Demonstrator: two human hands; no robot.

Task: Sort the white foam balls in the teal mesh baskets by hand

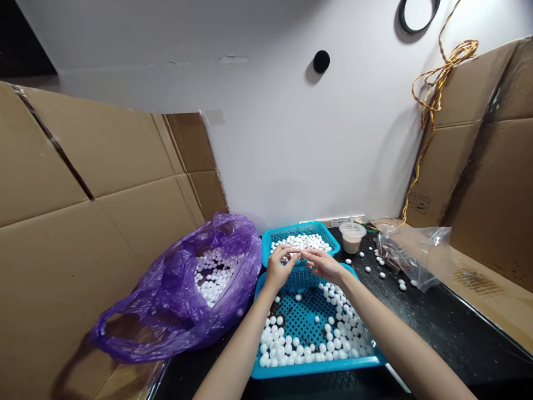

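The left hand [280, 269] and right hand [322, 265] met fingertip to fingertip just above the near blue plastic basket [318, 365], pinched narrow, perhaps on something small, though the fingers hid it. White beads [272, 339] lay loose inside that basket, with a second blue basket [300, 230] just beyond it and a purple plastic bag [166, 300] to its left.

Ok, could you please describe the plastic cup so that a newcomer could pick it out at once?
On the black counter below the white wall, find the far blue basket of white balls. To its right stands a clear lidded plastic cup, the only cup there, holding milky brown liquid.
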